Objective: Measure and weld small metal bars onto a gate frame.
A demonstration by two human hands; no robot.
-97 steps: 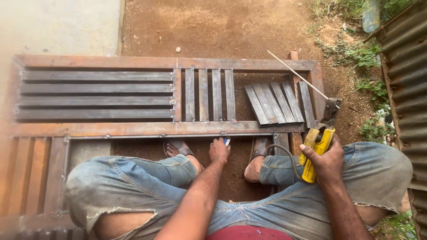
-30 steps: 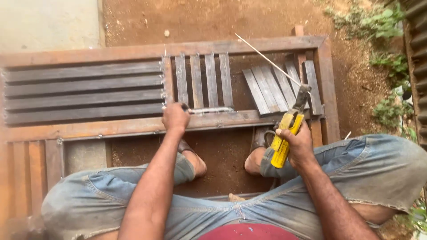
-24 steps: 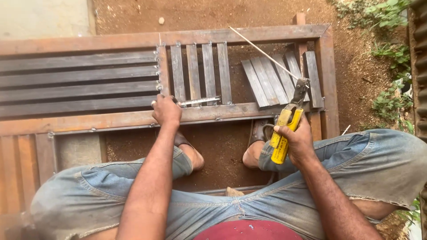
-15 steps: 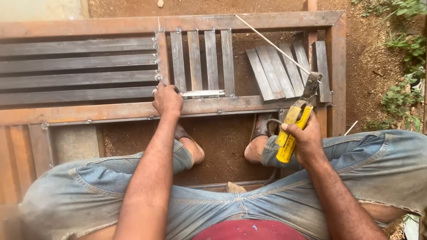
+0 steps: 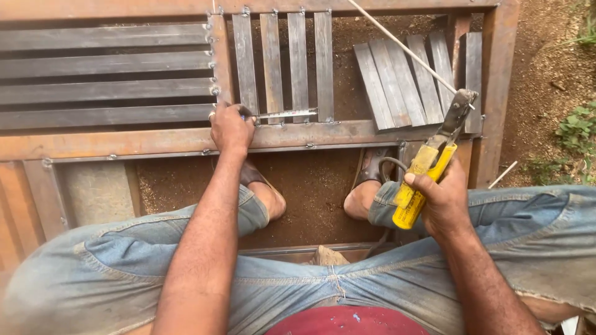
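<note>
Rusty steel fills our view: a flat gate frame [image 5: 347, 133] lies on the bare earth, and we squat over it with our sandalled feet between its rails. Over the last few seconds our left hand [image 5: 231, 127] has travelled from near our knee up to the middle rail, and it now rests there with its fingers clenched round the end of a thin metal strip [image 5: 287, 114]. That strip lies crosswise against the feet of the four upright slats [image 5: 282, 62], touching the rail just below them; half a second ago it sat in almost the same spot, so we judge it is being lined up and held still, not carried.

Our right hand [image 5: 437, 198] has hardly shifted. Its fingers are grasping the yellow electrode holder [image 5: 425, 183], whose dark clamp grips a long welding rod [image 5: 403, 46] that slants up and left over the loose slats [image 5: 410, 77] stacked aslant in the right bay. The rod's tip runs out of the top edge, well apart from the strip, so no arc is in hand yet. A cable [image 5: 382, 167] loops down from the holder beside our right foot.
</note>
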